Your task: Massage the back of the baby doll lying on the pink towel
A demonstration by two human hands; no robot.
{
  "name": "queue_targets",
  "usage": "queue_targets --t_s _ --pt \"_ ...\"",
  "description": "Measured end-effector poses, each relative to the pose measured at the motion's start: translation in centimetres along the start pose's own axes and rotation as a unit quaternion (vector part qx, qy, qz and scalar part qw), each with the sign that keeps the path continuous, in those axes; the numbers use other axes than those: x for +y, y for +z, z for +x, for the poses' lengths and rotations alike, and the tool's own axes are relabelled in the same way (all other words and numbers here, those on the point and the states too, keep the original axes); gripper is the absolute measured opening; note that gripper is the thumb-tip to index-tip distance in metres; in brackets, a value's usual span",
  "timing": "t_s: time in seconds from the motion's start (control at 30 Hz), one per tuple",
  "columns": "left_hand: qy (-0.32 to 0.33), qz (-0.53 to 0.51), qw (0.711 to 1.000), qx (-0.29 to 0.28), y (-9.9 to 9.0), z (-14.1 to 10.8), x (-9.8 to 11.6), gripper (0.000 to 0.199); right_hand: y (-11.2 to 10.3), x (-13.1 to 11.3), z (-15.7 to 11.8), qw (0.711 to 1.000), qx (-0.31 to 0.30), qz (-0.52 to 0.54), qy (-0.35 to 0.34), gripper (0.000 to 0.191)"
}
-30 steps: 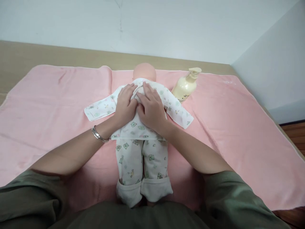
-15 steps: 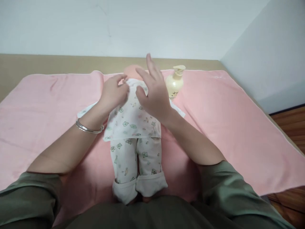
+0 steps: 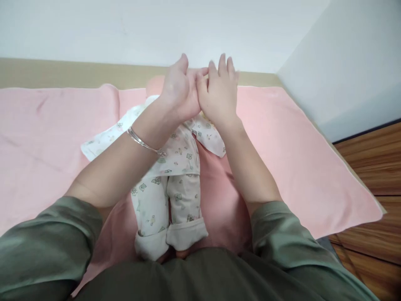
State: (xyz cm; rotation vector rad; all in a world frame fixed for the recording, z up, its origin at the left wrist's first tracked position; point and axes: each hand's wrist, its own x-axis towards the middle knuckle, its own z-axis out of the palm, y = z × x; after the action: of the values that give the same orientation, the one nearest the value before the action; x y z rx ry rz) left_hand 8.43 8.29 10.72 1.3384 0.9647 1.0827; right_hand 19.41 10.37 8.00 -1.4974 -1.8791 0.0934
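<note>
A doll lies on its back in a white printed top [image 3: 184,156] and matching trousers [image 3: 152,205] with turned-up cuffs. Part of its bare head [image 3: 154,85] shows past my left forearm. My left hand [image 3: 183,88] is held palm up above the doll's upper body, fingers stretched to the right, nothing visible in it. Beside it, my right hand [image 3: 219,92] is palm down with fingers extended. The two hands meet or overlap at their edges. Behind them, the cream pump bottle is almost wholly hidden; whether my right hand touches its pump cannot be seen.
A pink blanket [image 3: 275,154] lies under the doll on a beige surface [image 3: 62,73]. A white wall [image 3: 94,29] rises behind, with another at the right. Wood-grain panels [image 3: 372,154] stand below the right edge. A silver bangle [image 3: 142,142] circles my left wrist.
Both hands have moved from above the doll's chest up and to the right, in front of the pump bottle. My left hand has turned palm up and opened. The view has shifted right.
</note>
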Motion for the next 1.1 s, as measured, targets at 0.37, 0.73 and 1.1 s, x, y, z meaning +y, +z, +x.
queue_targets --t_s 0.37,0.73,1.1 --pt "-0.084 -0.091 0.991 -0.043 -5.9 -4.1 1.2 0.078 0.4 -1.6 0.0 0.981 0.025 -0.188 -0.038 0.049" --pt "-0.06 -0.171 0.981 0.066 -9.1 -8.5 3.8 0.063 1.9 0.9 2.0 0.986 -0.017 -0.165 -0.026 0.055" --pt "-0.032 -0.193 0.977 0.082 -3.4 -10.0 0.6 0.034 -2.5 -7.0 -3.4 0.997 -0.078 0.012 -0.003 0.047"
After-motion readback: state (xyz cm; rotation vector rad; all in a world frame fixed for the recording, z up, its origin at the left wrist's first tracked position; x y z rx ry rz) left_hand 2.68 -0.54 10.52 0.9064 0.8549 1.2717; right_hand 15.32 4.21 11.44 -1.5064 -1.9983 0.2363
